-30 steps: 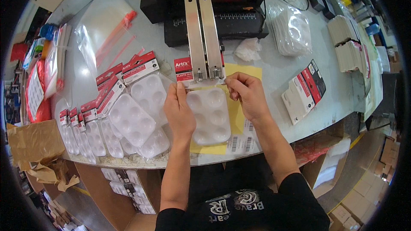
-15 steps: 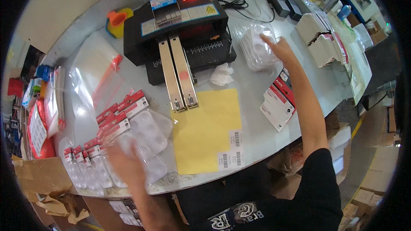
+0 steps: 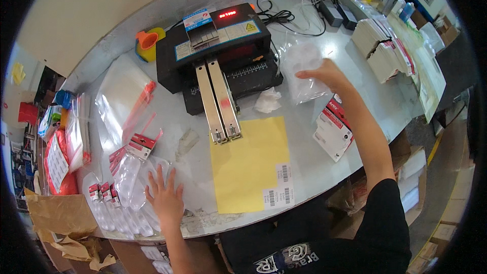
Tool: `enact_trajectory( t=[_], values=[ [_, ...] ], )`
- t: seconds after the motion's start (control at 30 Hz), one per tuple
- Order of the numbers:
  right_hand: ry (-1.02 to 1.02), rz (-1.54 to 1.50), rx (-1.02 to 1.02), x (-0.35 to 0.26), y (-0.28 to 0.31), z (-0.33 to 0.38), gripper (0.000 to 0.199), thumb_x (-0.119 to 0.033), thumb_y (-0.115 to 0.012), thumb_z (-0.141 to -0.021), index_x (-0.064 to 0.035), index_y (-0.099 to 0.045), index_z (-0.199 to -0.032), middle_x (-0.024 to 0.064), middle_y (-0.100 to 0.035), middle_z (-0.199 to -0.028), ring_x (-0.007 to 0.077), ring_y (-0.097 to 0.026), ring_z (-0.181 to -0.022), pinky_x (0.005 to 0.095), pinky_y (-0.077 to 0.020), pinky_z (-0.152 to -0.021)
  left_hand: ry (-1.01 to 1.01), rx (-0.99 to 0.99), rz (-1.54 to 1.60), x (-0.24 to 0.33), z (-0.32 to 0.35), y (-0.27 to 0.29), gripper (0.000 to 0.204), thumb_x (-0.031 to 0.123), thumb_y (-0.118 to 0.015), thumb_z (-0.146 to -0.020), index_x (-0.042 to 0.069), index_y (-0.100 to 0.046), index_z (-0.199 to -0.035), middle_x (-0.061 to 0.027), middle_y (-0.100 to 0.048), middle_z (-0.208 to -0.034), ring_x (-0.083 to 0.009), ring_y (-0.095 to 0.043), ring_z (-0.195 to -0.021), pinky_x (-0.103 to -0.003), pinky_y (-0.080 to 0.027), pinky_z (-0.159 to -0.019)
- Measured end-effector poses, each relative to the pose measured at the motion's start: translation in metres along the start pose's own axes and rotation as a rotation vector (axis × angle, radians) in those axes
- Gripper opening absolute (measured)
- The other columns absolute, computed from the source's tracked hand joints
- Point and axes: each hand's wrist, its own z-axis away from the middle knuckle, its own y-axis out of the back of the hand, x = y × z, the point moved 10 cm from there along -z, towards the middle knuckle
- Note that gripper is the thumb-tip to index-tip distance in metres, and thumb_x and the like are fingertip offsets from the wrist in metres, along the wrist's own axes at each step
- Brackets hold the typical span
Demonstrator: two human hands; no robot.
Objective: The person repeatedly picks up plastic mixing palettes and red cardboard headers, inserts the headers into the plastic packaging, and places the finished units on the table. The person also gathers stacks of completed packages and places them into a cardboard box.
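Nearest, at the lower left: left hand (image 3: 165, 199) flat, fingers spread, pressing on clear plastic blister packs (image 3: 133, 182) with red header cards, gripping nothing. More of the same packs fanned along the table edge just left of it, beside crumpled brown paper (image 3: 63, 218) overhanging the grey table (image 3: 304, 170).

Toward the middle: a yellow sheet (image 3: 251, 165) lying flat, two white barcode labels on its lower right corner, its top left corner tucked under the two long metal arms (image 3: 219, 102) of a black sealing machine (image 3: 218, 53). A crumpled white scrap (image 3: 267, 100) just above the sheet's top edge.

To the right: a small stack of red-and-white header cards (image 3: 332, 128) near the table rim, partly hidden under the outstretched right forearm.

Farther out: right hand (image 3: 324, 73) reaching across, palm down, fingers loosely extended onto a clear bag of plastic trays (image 3: 303, 68) just right of the machine; touching the bag, not closed round it.

Farther still: an orange funnel on a yellow roll (image 3: 148, 43) left of the machine, black cables behind it, stacks of cards (image 3: 383, 50) at the far right.
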Motion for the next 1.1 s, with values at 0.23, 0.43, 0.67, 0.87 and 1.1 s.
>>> enact_trajectory(
  t=[0.23, 0.43, 0.67, 0.87, 1.1],
  values=[
    [0.297, -0.26, -0.357, -0.038, -0.011, 0.166, 0.053, -0.02, -0.081, -0.066, 0.0017, -0.06, -0.111, 0.0099, -0.067, -0.1, 0.0185, -0.065, -0.09, 0.0325, -0.0518, -0.081, -0.132, 0.032, 1.355, 0.121, 0.038, 0.056, 0.079, 0.03, -0.073, -0.075, 0.001, -0.036, -0.139, -0.0162, -0.034, -0.145, -0.032, -0.04, -0.13, -0.043, -0.036, -0.1],
    [0.337, 0.048, -0.601, 0.001, -0.132, 0.26, 0.069, -0.029, -0.074, -0.076, 0.0014, -0.044, -0.13, 0.0224, -0.049, -0.128, 0.0333, -0.043, -0.125, 0.0412, -0.0321, -0.106, 0.156, -0.157, 1.532, 0.17, 0.046, -0.004, 0.092, 0.027, -0.076, -0.076, -0.009, -0.02, -0.139, -0.026, -0.037, -0.133, -0.0328, -0.043, -0.122, -0.038, -0.037, -0.1],
    [0.379, 0.75, 0.413, 0.027, 0.03, 0.154, 0.081, -0.034, -0.072, -0.078, 0.0035, -0.034, -0.138, 0.0221, -0.038, -0.139, 0.0362, -0.041, -0.126, 0.0425, -0.0321, -0.103, 0.145, 0.037, 0.863, 0.143, 0.054, 0.013, 0.082, 0.034, -0.075, -0.076, -0.005, -0.03, -0.133, -0.0221, -0.036, -0.129, -0.0365, -0.035, -0.123, -0.048, -0.025, -0.103],
    [0.172, 0.506, 0.143, 0.074, 0.033, 0.106, 0.107, -0.047, -0.082, -0.062, 0.0048, -0.031, -0.14, 0.0215, -0.033, -0.145, 0.0309, -0.042, -0.129, 0.0363, -0.035, -0.105, 0.088, 0.1, 0.84, 0.13, 0.025, 0.026, 0.04, 0.029, -0.071, -0.079, 0.004, -0.053, -0.105, -0.0167, -0.042, -0.113, -0.0332, -0.04, -0.11, -0.046, -0.029, -0.094],
    [0.212, 0.449, 0.211, 0.058, 0.038, 0.116, 0.097, -0.044, -0.086, -0.056, 0.0015, -0.047, -0.132, 0.0202, -0.055, -0.127, 0.0262, -0.062, -0.108, 0.0317, -0.0478, -0.092, 0.06, 0.058, 0.999, 0.143, 0.019, 0.035, 0.02, 0.018, -0.064, -0.086, 0.004, -0.051, -0.092, -0.0163, -0.053, -0.105, -0.0284, -0.05, -0.099, -0.041, -0.035, -0.089]
  ],
)
